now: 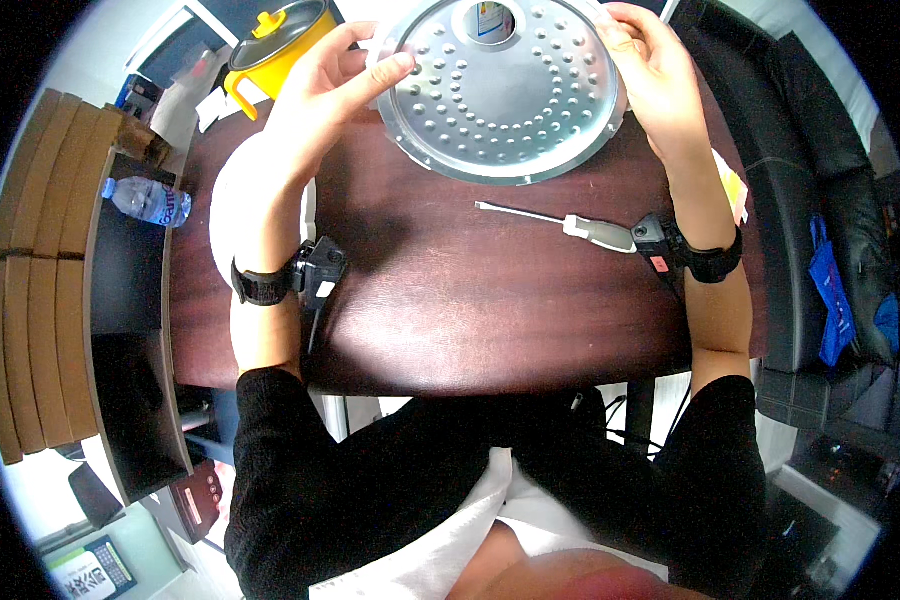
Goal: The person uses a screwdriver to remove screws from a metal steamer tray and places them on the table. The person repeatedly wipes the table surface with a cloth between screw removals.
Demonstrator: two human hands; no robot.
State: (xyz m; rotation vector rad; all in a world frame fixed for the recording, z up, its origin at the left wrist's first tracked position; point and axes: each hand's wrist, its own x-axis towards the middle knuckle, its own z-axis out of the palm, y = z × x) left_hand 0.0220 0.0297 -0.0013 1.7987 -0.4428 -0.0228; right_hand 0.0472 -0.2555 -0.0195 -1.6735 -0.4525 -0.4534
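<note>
A: What do our fingers have?
B: We hold a round, silver-grey metal disc [500, 90], dotted with raised bumps and pierced by a circular hole near its far edge. It sits between our two sets of fingers, over the dark reddish-brown wooden table [470, 320].
A: How does our left hand [332, 90] grip it?
B: Its fingers are closed on the left rim, thumb laid over the bumpy face, the others curled at the edge.
A: And our right hand [662, 70]?
B: Its fingers are bent round the opposite rim. We cannot tell where every fingertip presses.
A: What lies nearer to us than the fingers?
B: A screwdriver with a pale grey handle and thin metal shaft [600, 233], shaft pointing left. Its handle end is just beside the black strapped device [654, 235] on our right wrist.
A: And around them?
B: Beyond our left fingers stands a yellow pot with a dark lid [282, 76]. Well left of them we see a clear plastic bottle with a blue cap [150, 202]; right of our right fingers, a black leather sofa [782, 190].
</note>
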